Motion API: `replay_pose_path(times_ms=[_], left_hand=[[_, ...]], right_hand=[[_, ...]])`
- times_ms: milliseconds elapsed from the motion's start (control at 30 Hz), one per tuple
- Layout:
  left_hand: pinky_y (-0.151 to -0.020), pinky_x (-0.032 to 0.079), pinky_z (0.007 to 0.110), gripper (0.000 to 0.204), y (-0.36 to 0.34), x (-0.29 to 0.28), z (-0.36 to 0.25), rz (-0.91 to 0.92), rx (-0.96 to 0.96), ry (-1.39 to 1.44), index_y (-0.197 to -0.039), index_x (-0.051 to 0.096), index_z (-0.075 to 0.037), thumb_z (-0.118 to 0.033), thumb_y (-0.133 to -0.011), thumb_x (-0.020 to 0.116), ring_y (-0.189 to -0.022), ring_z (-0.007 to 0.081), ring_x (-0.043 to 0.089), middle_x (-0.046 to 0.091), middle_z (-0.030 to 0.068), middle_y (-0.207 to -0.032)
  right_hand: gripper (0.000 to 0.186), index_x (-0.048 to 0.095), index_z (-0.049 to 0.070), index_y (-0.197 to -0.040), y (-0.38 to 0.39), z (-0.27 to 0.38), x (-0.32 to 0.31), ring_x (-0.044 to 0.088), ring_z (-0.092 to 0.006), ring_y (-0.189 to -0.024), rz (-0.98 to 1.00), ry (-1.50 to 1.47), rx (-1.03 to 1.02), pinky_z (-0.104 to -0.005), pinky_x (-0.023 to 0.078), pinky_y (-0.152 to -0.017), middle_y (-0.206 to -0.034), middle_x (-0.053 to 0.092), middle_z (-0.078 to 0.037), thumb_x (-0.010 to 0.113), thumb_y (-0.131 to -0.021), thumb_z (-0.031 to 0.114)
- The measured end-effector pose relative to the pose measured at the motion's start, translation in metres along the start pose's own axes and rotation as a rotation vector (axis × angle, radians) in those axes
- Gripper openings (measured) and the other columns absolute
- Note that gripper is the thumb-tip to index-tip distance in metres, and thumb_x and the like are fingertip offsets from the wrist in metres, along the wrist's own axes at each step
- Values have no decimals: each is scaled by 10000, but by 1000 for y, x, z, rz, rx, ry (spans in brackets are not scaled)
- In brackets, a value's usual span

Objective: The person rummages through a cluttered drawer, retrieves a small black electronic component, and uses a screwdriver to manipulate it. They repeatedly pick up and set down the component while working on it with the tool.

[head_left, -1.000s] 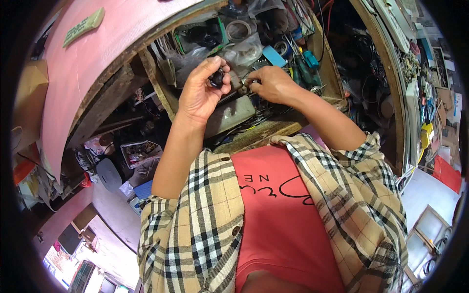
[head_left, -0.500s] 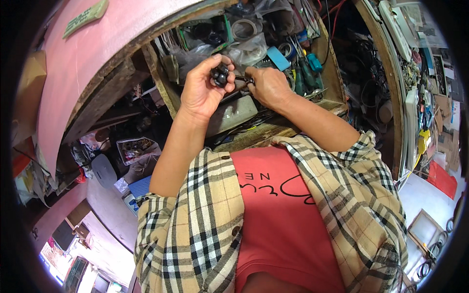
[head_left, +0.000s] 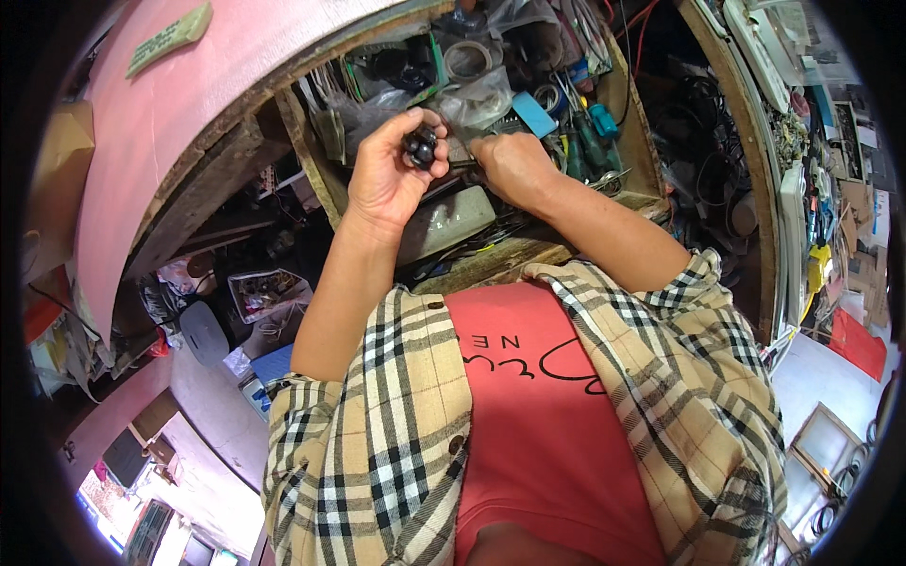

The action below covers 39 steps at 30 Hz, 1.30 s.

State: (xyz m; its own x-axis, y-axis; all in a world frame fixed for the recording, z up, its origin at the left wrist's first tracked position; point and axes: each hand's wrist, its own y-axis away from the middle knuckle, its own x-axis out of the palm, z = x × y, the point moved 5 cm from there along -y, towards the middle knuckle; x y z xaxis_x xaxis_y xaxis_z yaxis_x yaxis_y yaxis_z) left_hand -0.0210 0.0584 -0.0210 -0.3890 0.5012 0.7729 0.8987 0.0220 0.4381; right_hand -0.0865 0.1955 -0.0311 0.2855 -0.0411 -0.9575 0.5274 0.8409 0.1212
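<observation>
My left hand (head_left: pixel 389 174) is turned palm up over an open wooden drawer (head_left: pixel 543 247), its fingers curled round several glossy black rounded pieces, which look like knobs (head_left: pixel 420 148). My right hand (head_left: pixel 514 168) reaches into the drawer, palm down with fingers bent together. Its fingertips are mostly hidden, so what they grip cannot be made out. Below the hands lies a pale translucent plastic case (head_left: pixel 450 222). Beside my right hand are a light-blue flat piece (head_left: pixel 535 114) and dark-green screwdriver handles (head_left: pixel 589 148).
A roll of tape (head_left: pixel 467 60) and clear plastic bags (head_left: pixel 483 99) fill the drawer's far part. Left of it curves a pink tabletop (head_left: pixel 189 85) with a pale green packet (head_left: pixel 170 40). A bin of small parts (head_left: pixel 269 294) stands lower left. Circuit boards and cables crowd the right side.
My right hand has shifted slightly left and down in the drawer, and a dark piece seen at its fingertips is now hidden. My left hand keeps the black knobs, tilted slightly.
</observation>
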Motion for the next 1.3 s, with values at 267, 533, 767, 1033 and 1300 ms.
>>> replay_pose_path(times_ms=[267, 533, 767, 1033, 1300], left_hand=[[-575, 440, 309, 219, 2, 3, 1, 26, -7, -12, -930, 627, -1, -214, -885, 604, -703, 197, 577, 613, 109, -856], [-486, 524, 281, 362, 2, 13, 17, 97, -111, -131, -953, 626, 21, -323, -974, 515, -678, 200, 637, 627, 117, -834], [-490, 521, 284, 428, 6, 18, 20, 128, -151, -181, -1003, 624, -1, -392, -995, 449, -680, 182, 636, 656, 92, -869], [-488, 481, 260, 503, 6, 18, 19, 141, -150, -258, -1104, 595, 2, -448, -1000, 397, -692, 169, 615, 636, 71, -880], [-484, 441, 238, 561, 9, 25, 23, 214, -167, -372, -1180, 580, 9, -472, -1001, 352, -697, 150, 585, 603, 67, -890]], right_hand=[[165, 665, 33, -864, 27, -19, -46, 653, -249, -656, -237, -425, 160, -363, 503, -581, -748, 674, -105, 676, -782, 176], [149, 674, 10, -871, 39, -27, -54, 539, -64, -611, -95, -1194, 530, -248, 435, -514, -673, 595, 15, 660, -837, 154], [117, 673, 20, -925, 24, 11, -84, 505, -29, -586, -348, -630, 242, -230, 417, -526, -678, 632, -44, 663, -850, 111], [137, 670, 5, -898, 30, -6, -83, 528, -83, -580, -265, -754, 351, -262, 440, -543, -644, 608, -56, 655, -817, 114], [123, 664, -14, -887, 27, 3, -71, 545, -92, -581, -164, -743, 265, -260, 455, -562, -677, 626, -72, 644, -815, 84]])
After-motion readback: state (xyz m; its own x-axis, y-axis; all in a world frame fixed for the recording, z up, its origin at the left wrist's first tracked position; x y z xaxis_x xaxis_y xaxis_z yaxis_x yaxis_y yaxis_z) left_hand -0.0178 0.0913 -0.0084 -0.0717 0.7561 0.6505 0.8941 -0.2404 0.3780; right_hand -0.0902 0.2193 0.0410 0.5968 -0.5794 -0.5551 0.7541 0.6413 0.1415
